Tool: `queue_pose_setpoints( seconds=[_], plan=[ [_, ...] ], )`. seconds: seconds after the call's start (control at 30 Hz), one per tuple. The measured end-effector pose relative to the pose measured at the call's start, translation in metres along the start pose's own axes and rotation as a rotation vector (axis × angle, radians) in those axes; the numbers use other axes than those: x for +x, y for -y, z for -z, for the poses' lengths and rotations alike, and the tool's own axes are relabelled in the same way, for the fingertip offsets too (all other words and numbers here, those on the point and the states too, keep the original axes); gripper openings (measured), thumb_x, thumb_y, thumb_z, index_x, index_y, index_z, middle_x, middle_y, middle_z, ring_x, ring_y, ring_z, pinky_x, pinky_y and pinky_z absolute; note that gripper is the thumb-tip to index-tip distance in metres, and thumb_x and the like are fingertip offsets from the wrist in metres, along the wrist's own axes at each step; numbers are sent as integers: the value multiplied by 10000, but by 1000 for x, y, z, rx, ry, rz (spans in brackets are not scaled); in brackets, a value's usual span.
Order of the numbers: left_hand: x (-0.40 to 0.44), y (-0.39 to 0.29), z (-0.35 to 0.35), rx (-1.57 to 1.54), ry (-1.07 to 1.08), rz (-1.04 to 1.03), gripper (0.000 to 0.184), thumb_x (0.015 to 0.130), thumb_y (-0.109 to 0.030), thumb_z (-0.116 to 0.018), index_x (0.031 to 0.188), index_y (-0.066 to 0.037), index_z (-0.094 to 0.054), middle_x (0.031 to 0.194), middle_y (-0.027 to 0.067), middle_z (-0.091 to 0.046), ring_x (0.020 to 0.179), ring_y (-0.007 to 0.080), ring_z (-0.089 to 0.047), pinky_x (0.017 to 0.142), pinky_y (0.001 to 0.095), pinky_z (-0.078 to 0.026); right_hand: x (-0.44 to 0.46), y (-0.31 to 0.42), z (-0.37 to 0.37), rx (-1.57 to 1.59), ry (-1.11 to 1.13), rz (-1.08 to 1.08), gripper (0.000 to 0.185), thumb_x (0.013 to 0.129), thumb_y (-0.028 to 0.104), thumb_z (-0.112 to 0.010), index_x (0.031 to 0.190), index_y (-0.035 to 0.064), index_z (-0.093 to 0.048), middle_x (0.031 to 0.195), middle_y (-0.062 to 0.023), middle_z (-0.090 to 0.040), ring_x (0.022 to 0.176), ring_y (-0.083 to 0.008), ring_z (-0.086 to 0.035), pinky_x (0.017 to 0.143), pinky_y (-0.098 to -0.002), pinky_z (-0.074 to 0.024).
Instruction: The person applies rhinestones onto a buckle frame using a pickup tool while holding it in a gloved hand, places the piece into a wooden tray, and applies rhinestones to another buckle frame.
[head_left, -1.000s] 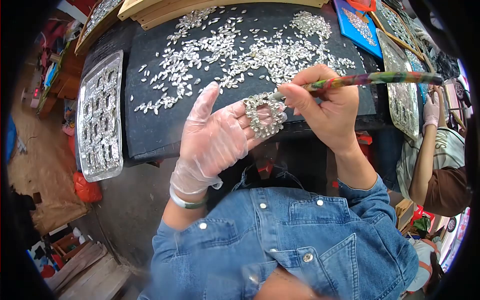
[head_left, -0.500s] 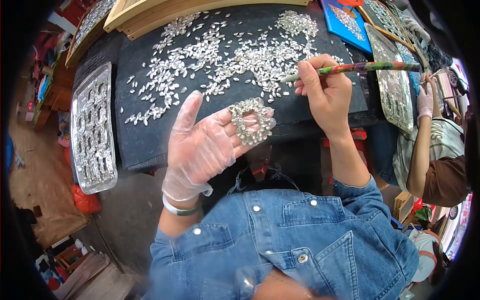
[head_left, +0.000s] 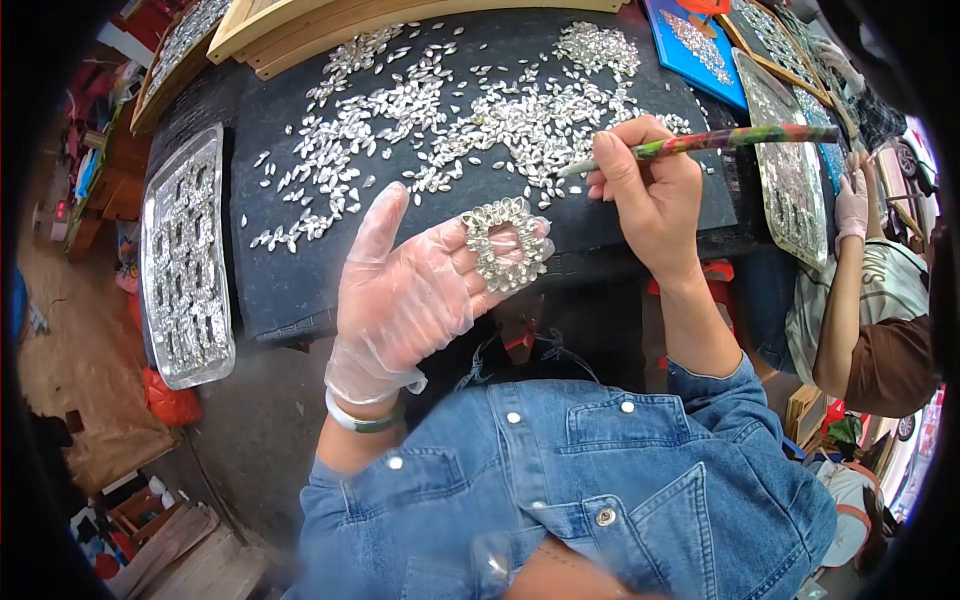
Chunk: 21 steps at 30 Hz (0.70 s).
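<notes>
My left hand, in a clear plastic glove, is palm up with the thumb spread. Across its fingers rests an oval rhinestone ornament with an open centre and petal-like stones round its edge. My bare right hand pinches a colourful patterned pencil-like stick. Its pale tip points left, low over the near edge of the loose clear rhinestones; whether it touches one I cannot tell. These pointed stones lie scattered over a black work mat just beyond my left hand.
At left stands a clear tray of finished-looking ornaments. Another tray lies at right, near a blue tray with small stones. A wooden frame borders the far side. A co-worker's gloved hand is at far right.
The tip of the stick has dropped slightly toward me, my right hand moving with it. My left hand and the ornament have shifted a little to the right.
</notes>
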<state>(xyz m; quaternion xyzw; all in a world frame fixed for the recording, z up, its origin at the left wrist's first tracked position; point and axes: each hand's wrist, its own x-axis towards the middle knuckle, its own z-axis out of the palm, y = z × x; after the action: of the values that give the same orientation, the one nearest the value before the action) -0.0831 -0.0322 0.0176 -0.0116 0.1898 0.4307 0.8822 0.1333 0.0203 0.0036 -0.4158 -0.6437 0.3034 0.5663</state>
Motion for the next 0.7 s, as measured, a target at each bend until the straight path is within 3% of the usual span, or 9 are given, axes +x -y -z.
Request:
queue_pose_setpoints(
  seconds=[0.03,0.17,0.37,0.5,0.7],
  plan=[
    [0,0,1,-3,-1,-6,831,967,-534,-244,1377,189,-250,1433,413,-216,1387,512,-135,1157,533,-80,0,2,-1,3,6,1,133,877,71,-642,760,27,-594,628,-3,-562,495,-70,-506,453,-183,-363],
    [2,-3,14,4,166,21,762,978,-491,-294,1355,171,-307,1389,362,-362,1327,429,-358,1141,488,-232,2,23,-4,214,46,-93,100,904,51,-607,819,9,-575,641,-44,-568,513,-85,-537,495,-187,-449],
    [4,-4,21,-48,191,41,739,978,-481,-305,1343,161,-335,1364,345,-408,1302,415,-399,1132,483,-254,-3,38,-18,212,131,-24,91,868,12,-644,809,9,-575,609,-45,-569,477,-85,-526,458,-178,-431],
    [9,-5,33,-138,367,72,731,977,-481,-311,1336,155,-349,1351,328,-435,1284,397,-425,1132,476,-255,-4,35,-21,-51,198,90,102,833,-18,-675,806,6,-580,592,-33,-569,464,-83,-526,434,-167,-413],
    [8,-3,31,-122,364,66,729,976,-485,-307,1330,150,-360,1349,317,-443,1279,383,-434,1131,473,-258,-5,34,-24,-117,203,133,111,825,-13,-688,802,6,-581,582,-20,-566,480,-82,-543,437,-165,-414]
  ],
)
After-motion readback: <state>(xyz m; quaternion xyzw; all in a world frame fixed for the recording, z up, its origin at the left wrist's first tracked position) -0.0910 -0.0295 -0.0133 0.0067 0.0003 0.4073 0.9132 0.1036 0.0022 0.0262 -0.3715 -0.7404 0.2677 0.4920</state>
